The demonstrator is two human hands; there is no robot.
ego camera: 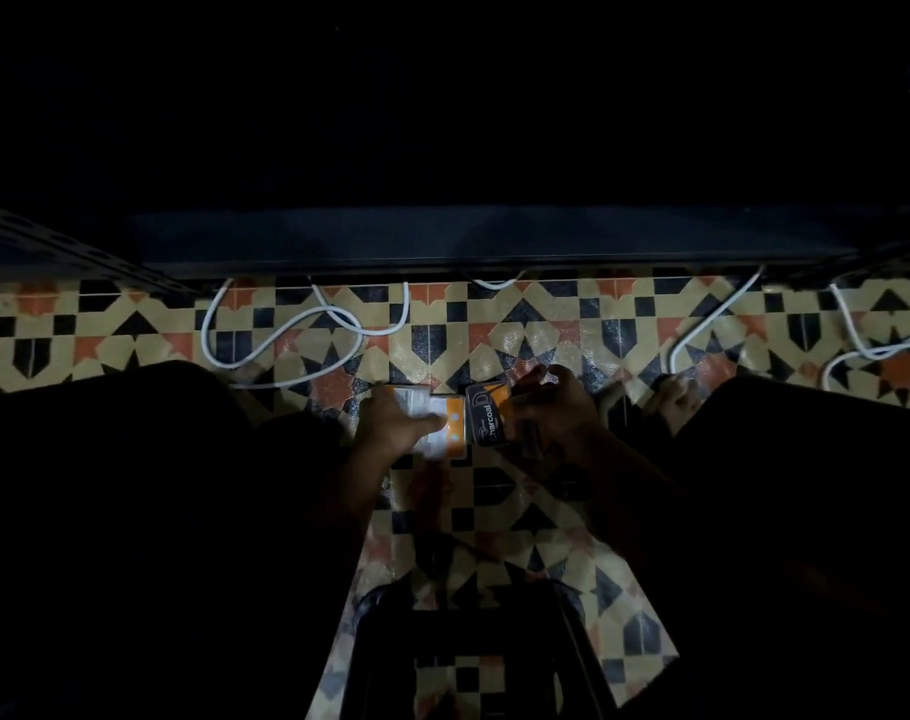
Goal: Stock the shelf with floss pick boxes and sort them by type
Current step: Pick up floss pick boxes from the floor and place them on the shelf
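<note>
Two boxes in hand, shelf waiting in the dark

Two floss boxes are up over the patterned floor (494, 324), one per hand, and this is the sorting call. Nearest the camera, a dark crate-like shape sits low in view, too dim to identify. Left hand (396, 423) grips the white-and-orange box (442, 423), thumb laid across its face. Right hand (551, 407) pinches the dark charcoal box (486, 413); the two boxes sit just beside each other, edges nearly touching. Best play, I'd say: read both labels now, keep the types apart, one per hand. White cables (307, 324) snake beyond. Farthest out, the shelf (442, 241) is nearly black, so place by feel, carefully.
</note>
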